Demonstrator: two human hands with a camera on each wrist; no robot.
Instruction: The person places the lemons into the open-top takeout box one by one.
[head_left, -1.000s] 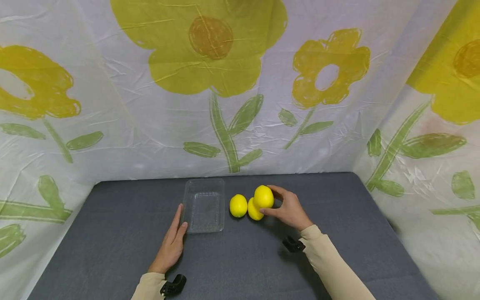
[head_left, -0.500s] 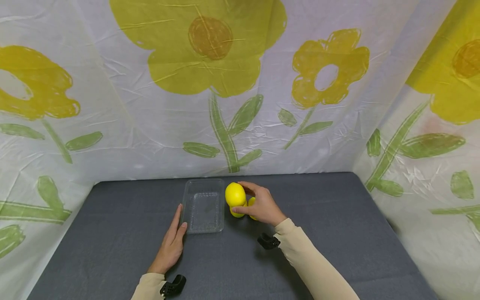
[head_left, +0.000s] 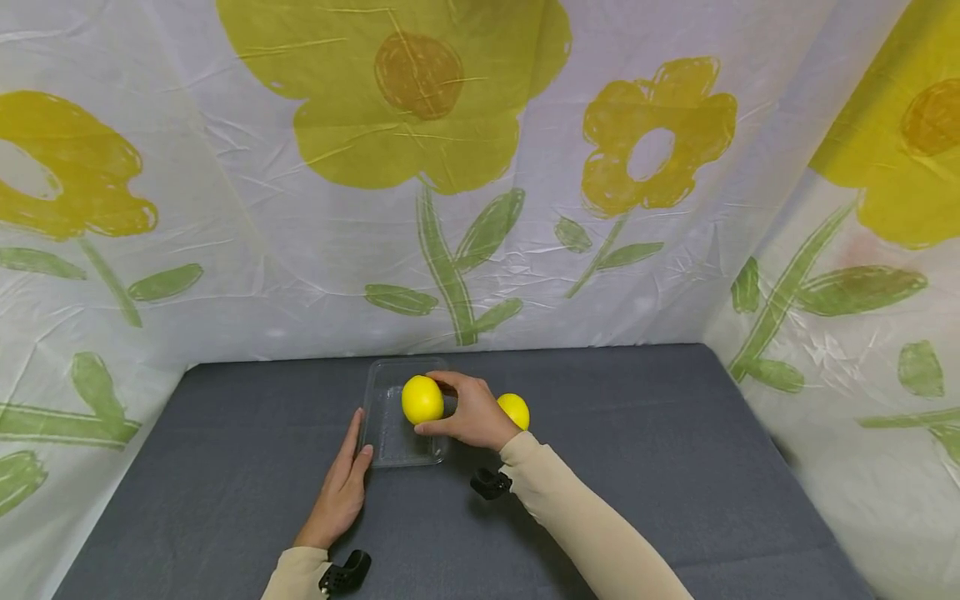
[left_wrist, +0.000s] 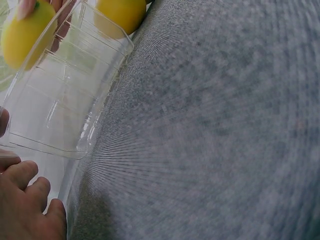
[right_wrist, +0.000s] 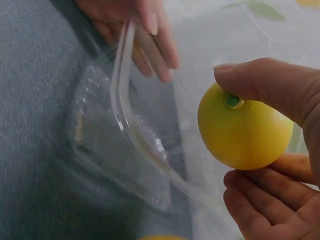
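My right hand (head_left: 476, 414) holds a yellow lemon (head_left: 422, 400) over the clear plastic tray (head_left: 378, 454). Seen from the right wrist, the thumb (right_wrist: 265, 82) lies across the lemon's green stem end and the fingers are underneath. My left hand (head_left: 341, 492) rests against the tray's left side, fingers straight along the wall and thumb at the near left corner. A second lemon (head_left: 513, 411) lies on the table to the right, partly behind the right hand. In the left wrist view a lemon (left_wrist: 122, 15) shows beyond the tray wall.
A dark grey cloth covers the table (head_left: 637, 467). Behind it hangs a white sheet (head_left: 300, 275) printed with yellow flowers, which also runs along both sides. Each wrist wears a black camera mount (head_left: 491, 483).
My right hand has carried the lemon leftward, past the lemons on the table, to above the tray. The left hand and the tray have stayed in place.
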